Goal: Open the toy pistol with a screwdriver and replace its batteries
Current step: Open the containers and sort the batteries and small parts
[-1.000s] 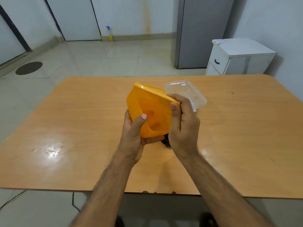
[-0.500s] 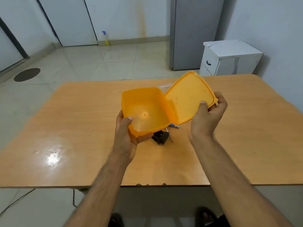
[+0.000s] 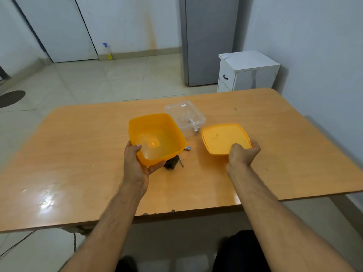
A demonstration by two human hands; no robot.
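My left hand (image 3: 137, 165) grips the near corner of an empty orange box (image 3: 157, 137), held just above the table. My right hand (image 3: 242, 154) holds the box's orange lid (image 3: 224, 139) flat by its near edge, apart from the box. Under the box's near corner lies a black object (image 3: 172, 163), mostly hidden, that may be the toy pistol. A thin metal shaft (image 3: 181, 162), perhaps the screwdriver, lies beside it. A small battery (image 3: 187, 148) lies on the table between box and lid.
A clear plastic container (image 3: 185, 116) with small parts inside stands behind the orange box on the wooden table (image 3: 78, 154). Beyond the table's far right corner stand a white cabinet (image 3: 247, 72) and a grey fridge (image 3: 206, 40).
The lid has come fully off the orange box. My right hand carried it to the right and laid it flat; my left hand tipped the box upright with its opening up.
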